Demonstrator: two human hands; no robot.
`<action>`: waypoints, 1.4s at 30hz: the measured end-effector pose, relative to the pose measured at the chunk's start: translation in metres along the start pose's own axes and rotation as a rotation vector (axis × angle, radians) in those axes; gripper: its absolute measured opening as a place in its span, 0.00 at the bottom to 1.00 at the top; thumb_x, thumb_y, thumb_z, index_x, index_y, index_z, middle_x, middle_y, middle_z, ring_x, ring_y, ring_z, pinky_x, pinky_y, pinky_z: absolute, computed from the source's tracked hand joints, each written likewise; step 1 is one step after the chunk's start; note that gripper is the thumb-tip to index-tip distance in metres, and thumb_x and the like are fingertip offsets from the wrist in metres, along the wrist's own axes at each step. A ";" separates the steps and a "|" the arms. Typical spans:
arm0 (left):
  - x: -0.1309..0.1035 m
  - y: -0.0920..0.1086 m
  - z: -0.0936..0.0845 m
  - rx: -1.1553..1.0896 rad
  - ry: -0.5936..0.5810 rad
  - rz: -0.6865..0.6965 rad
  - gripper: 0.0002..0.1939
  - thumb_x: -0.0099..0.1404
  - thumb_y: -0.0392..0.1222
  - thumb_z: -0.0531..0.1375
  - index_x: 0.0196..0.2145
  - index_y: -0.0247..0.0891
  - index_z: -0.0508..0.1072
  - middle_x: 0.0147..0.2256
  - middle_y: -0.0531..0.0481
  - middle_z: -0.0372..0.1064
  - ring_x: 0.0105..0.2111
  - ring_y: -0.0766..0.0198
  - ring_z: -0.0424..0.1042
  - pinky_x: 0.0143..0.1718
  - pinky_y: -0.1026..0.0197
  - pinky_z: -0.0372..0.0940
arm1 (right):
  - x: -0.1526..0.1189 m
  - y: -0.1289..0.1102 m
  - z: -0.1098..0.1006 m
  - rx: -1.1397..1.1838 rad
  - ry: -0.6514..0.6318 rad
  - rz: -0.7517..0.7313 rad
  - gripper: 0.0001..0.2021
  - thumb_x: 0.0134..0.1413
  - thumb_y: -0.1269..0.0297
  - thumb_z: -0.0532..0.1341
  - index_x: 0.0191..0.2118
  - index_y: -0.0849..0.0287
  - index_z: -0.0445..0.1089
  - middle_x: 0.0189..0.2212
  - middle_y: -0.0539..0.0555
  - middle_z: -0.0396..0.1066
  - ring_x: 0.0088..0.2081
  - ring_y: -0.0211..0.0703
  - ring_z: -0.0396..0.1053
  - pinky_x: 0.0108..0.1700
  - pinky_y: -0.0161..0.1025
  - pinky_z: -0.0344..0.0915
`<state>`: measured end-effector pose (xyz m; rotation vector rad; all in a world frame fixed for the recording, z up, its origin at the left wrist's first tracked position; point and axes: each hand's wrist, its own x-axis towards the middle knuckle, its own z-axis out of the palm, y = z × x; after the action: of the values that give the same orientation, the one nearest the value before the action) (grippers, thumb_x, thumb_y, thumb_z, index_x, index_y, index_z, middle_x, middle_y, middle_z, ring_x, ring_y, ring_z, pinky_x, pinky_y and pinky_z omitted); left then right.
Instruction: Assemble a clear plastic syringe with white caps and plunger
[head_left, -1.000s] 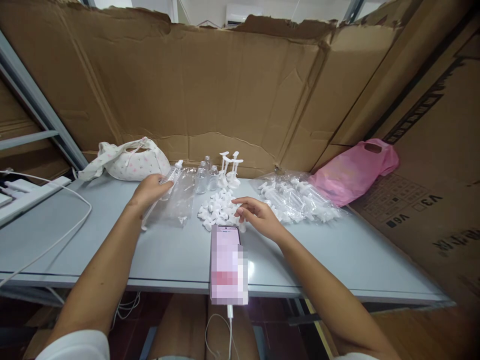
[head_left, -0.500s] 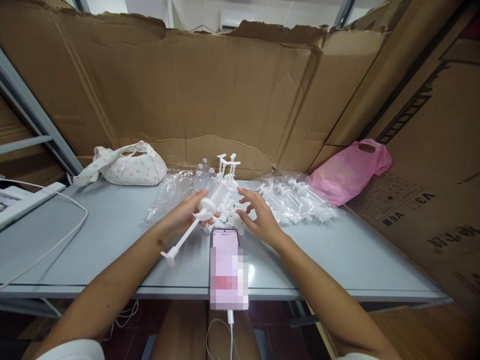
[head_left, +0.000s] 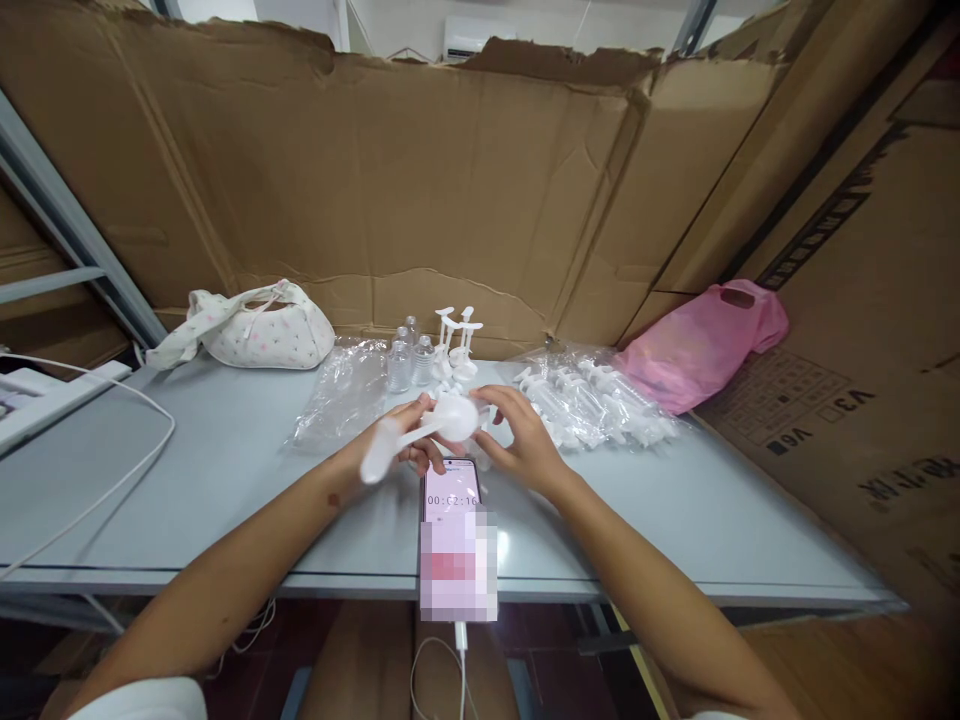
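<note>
Swinging the syringe end-on, left hand kept it grasped and brought it to right hand, whose hold I couldn't tell, so work looked two-handed

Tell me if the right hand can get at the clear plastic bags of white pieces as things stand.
Probably yes: the clear plastic bags of white pieces lie just beyond the right hand, to its right, nothing visible between, though it's at the white plastic pump.
</note>
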<state>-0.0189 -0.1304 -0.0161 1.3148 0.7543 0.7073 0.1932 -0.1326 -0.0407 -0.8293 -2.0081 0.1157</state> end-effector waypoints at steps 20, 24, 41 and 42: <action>-0.005 -0.013 0.017 1.057 0.427 0.450 0.13 0.65 0.53 0.54 0.36 0.41 0.68 0.35 0.45 0.70 0.37 0.53 0.68 0.38 0.57 0.56 | 0.004 -0.004 0.006 0.945 -0.031 0.536 0.20 0.40 0.47 0.69 0.34 0.57 0.69 0.25 0.49 0.69 0.26 0.38 0.65 0.30 0.37 0.64; -0.007 -0.015 0.021 1.005 0.404 0.376 0.14 0.65 0.54 0.53 0.32 0.41 0.66 0.29 0.47 0.67 0.32 0.55 0.65 0.34 0.58 0.54 | 0.005 -0.007 0.008 1.012 0.001 0.629 0.22 0.40 0.43 0.67 0.30 0.58 0.69 0.22 0.50 0.67 0.23 0.37 0.62 0.26 0.36 0.60; -0.005 -0.016 0.029 0.131 -0.047 0.152 0.26 0.65 0.65 0.44 0.28 0.39 0.59 0.19 0.56 0.55 0.19 0.70 0.54 0.23 0.64 0.51 | 0.010 -0.019 -0.004 1.015 0.021 0.603 0.24 0.34 0.46 0.69 0.37 0.55 0.68 0.31 0.52 0.70 0.29 0.40 0.64 0.28 0.37 0.59; -0.004 -0.016 0.028 0.187 0.035 0.211 0.23 0.66 0.63 0.46 0.31 0.39 0.60 0.22 0.55 0.59 0.21 0.69 0.57 0.25 0.63 0.53 | 0.010 -0.019 -0.004 1.001 0.034 0.596 0.23 0.35 0.47 0.69 0.36 0.55 0.69 0.29 0.51 0.69 0.28 0.39 0.62 0.28 0.37 0.59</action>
<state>0.0023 -0.1519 -0.0294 1.5718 0.7295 0.8459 0.1832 -0.1421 -0.0240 -0.6951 -1.3218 1.3052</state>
